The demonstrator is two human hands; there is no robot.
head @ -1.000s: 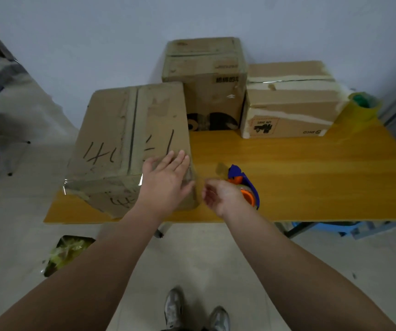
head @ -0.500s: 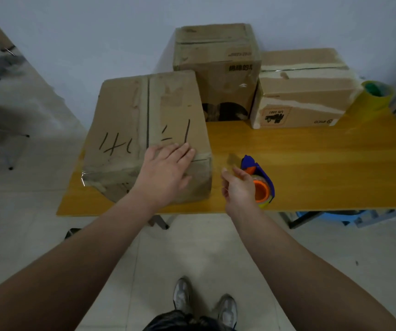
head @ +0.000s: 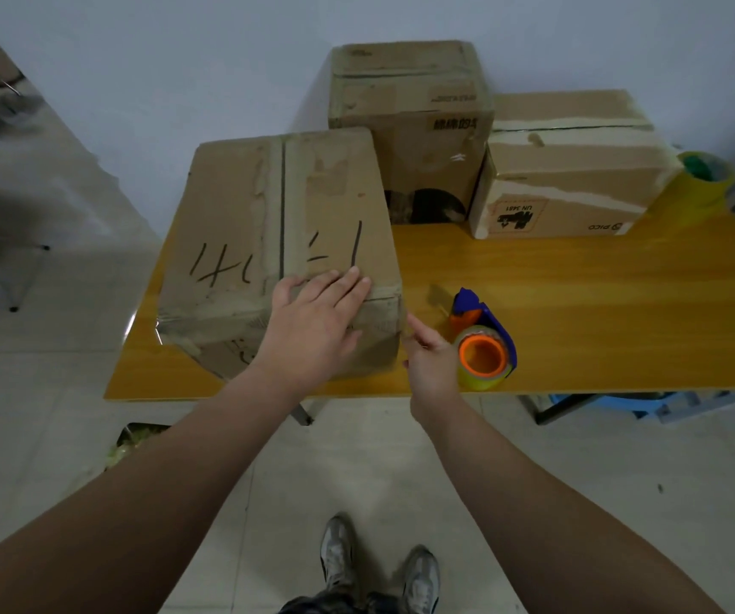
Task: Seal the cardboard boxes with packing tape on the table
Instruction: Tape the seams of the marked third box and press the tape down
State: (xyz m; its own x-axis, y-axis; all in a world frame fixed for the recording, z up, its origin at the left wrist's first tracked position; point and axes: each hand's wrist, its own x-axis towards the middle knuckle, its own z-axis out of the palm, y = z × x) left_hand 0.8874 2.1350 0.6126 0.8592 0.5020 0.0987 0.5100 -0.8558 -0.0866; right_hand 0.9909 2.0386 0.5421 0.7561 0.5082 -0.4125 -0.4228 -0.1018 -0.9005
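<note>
Both hands are out over the near edge of the surface [head: 578,303]. The left hand [head: 316,330] lies flat with its fingers straight and close together, pressing on the near right part of the top of the big cardboard box [head: 277,214], its palm hanging over the box's near top edge. The right hand [head: 429,361] is just right of that box, its index finger stretched toward the box's near right corner; the other fingers are hidden under the hand, so I cannot tell whether they pinch anything.

That box stands at the near left of the surface. It has black handwriting on top and a dark seam running from far to near. A strip of clear tape shines along its near top edge.

Just right of the right hand lies the tape dispenser [head: 485,347], blue, holding a yellowish roll with an orange core.

Against the far wall stand a tall box [head: 410,126] and, touching its right side, a lower box [head: 569,170]. A yellow tape roll [head: 707,179] sits at the far right. Grey shoes [head: 421,578] show on the tiled floor below.
</note>
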